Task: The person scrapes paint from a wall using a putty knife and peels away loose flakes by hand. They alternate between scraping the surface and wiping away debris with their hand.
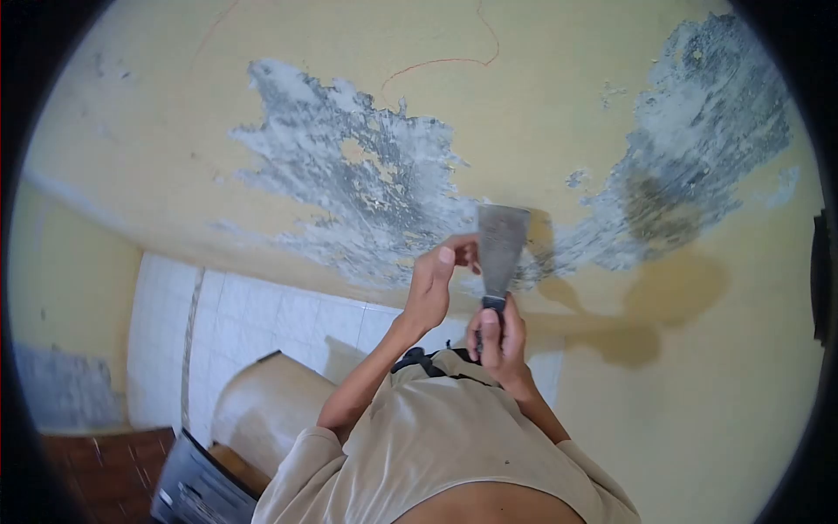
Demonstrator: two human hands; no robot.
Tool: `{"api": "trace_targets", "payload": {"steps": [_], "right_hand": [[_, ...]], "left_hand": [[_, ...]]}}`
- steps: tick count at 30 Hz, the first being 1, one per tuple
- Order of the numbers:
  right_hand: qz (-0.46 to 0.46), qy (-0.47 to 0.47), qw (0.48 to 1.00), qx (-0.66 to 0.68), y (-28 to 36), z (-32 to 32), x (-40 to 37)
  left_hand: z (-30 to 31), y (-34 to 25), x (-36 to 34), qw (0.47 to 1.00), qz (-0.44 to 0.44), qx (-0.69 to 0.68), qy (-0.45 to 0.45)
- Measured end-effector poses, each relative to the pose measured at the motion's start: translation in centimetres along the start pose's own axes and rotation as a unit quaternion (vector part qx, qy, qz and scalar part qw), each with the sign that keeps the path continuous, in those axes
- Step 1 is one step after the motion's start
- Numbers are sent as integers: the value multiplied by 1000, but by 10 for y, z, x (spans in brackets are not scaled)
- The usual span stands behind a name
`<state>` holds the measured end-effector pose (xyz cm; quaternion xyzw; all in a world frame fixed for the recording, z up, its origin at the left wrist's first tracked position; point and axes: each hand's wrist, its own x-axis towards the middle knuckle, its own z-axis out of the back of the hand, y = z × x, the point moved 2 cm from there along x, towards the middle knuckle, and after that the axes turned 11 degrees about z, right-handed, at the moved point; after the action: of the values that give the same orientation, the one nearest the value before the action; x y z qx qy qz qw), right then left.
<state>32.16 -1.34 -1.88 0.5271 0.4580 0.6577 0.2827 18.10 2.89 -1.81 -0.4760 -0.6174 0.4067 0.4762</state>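
Note:
My right hand (499,339) is wrapped round the dark handle of a putty knife (503,244). Its wide metal blade points up, in front of the wall. Beside the blade, my left hand (434,275) is raised with loosely bent fingers, the fingertips right at the blade's left edge. The thumb stands apart from them. Behind both hands is a yellow wall (541,113) with a large scraped patch (349,157) of grey and white where the paint is off.
A second bare grey patch (698,131) spreads over the wall at the right. White floor tiles (253,301) lie at lower left, with a rounded beige object (262,402) on them. Near it are a dark grey object (205,485) and a brown tiled surface (109,472).

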Motion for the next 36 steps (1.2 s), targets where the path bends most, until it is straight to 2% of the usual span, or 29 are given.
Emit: {"api": "trace_targets", "payload": {"steps": [4, 6, 9, 12, 15, 16, 18, 19, 21, 23, 26, 31, 35, 36], "right_hand": [[-16, -57, 995, 79, -6, -61, 10], [-28, -114, 987, 106, -7, -83, 10], [-1, -175, 978, 116, -2, -103, 16], [-19, -220, 965, 144, 18, -117, 22], [-16, -256, 958, 127, 0, -136, 21], [0, -227, 964, 136, -11, -135, 22], [10, -234, 964, 126, -3, -134, 19], [12, -236, 965, 116, 5, -132, 26], [-3, -259, 955, 144, 23, -128, 35], [-18, -220, 958, 183, 29, -124, 42], [-39, -208, 951, 225, 27, -122, 24], [-92, -210, 939, 256, 31, -129, 27], [-72, -195, 952, 224, 25, -124, 22], [-40, -196, 955, 219, 32, -126, 24]], "left_hand": [[-10, -59, 21, 994, 49, -45, 84], [-6, -71, 27, 980, 176, -37, 86], [0, -78, 32, 972, 206, -35, 107], [0, -90, 33, 971, 206, -43, 117], [11, -90, 37, 961, 228, -29, 153], [15, -88, 34, 961, 228, -25, 157], [19, -81, 34, 966, 211, 15, 150], [12, -90, 44, 966, 202, 19, 163], [-1, -116, 47, 977, 168, 16, 134], [-1, -114, 45, 976, 165, -3, 143], [7, -92, 34, 965, 221, 10, 139], [2, -103, 36, 964, 232, -2, 129], [6, -92, 36, 971, 207, -7, 122], [5, -98, 36, 966, 224, -5, 126]]}}
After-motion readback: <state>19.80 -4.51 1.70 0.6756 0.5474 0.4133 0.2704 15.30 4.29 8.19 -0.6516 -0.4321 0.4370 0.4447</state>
